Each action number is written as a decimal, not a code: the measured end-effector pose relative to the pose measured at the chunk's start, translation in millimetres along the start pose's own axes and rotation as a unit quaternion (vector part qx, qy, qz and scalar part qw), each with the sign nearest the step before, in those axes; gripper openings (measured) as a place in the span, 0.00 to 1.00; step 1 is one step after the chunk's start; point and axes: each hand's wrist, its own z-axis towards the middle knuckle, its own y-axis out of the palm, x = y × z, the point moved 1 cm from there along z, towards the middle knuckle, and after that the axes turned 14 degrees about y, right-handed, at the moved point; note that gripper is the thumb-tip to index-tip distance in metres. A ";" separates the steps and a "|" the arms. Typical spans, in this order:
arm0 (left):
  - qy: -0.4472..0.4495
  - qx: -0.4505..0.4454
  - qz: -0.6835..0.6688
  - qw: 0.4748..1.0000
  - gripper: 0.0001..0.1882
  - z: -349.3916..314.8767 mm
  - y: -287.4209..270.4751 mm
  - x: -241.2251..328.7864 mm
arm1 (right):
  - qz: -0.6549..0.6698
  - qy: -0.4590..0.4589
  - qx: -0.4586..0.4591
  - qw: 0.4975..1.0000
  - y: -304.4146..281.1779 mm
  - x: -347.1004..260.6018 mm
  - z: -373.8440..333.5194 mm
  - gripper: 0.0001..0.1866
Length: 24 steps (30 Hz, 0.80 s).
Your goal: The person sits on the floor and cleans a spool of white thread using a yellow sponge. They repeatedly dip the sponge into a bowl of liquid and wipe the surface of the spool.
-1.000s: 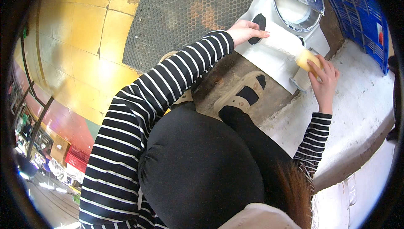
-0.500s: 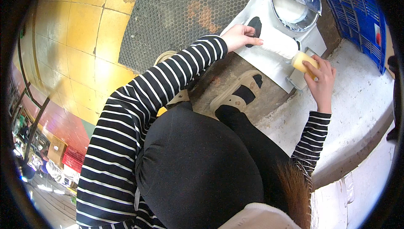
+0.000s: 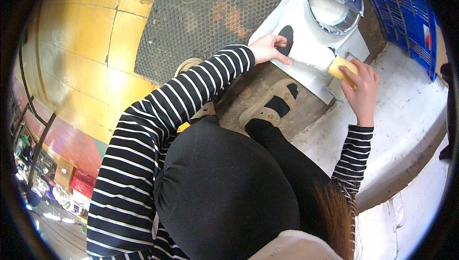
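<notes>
My left hand [image 3: 267, 49] pinches a thin dark oval piece [image 3: 287, 34] over the pale machine. Its thumb lies along the near side, close to the end of a long white piece [image 3: 311, 62]. My right hand [image 3: 362, 85] grips a pale yellow block-like piece [image 3: 340, 68] at the other end of that white piece. Whether the white and yellow parts are joined, and what kind of things they are, I cannot tell. Just beyond stands the machine's round clear-covered tank [image 3: 329, 31], with white liquid [image 3: 330, 10] inside.
A blue plastic crate [image 3: 401, 26] stands at the far right. Beside the machine base [image 3: 306, 81] runs a whitish, stained ledge [image 3: 406, 97]. A grey honeycomb mat [image 3: 181, 26] covers part of the yellow tiled floor [image 3: 95, 35]. My sandalled foot [image 3: 267, 104] is close to the base.
My left hand and the dark oval piece have shifted slightly nearer to me. The yellow piece in my right hand has moved a little left and is tilted more.
</notes>
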 end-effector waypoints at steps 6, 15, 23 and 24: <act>-0.050 0.016 -0.059 0.997 0.48 -7.0 8.5 10.1 | 0.013 0.000 -0.027 1.000 7.3 4.1 -1.1 0.20; -0.042 0.084 -0.097 0.991 0.32 3.6 10.3 5.8 | 0.102 0.027 0.107 0.989 -9.2 52.2 54.4 0.20; -0.043 0.123 -0.125 0.984 0.27 10.5 11.4 17.0 | 0.082 0.115 0.032 0.989 55.3 25.8 142.7 0.19; -0.048 0.128 -0.114 0.984 0.28 10.1 11.7 17.7 | 0.020 0.112 0.036 0.993 61.3 23.2 144.4 0.19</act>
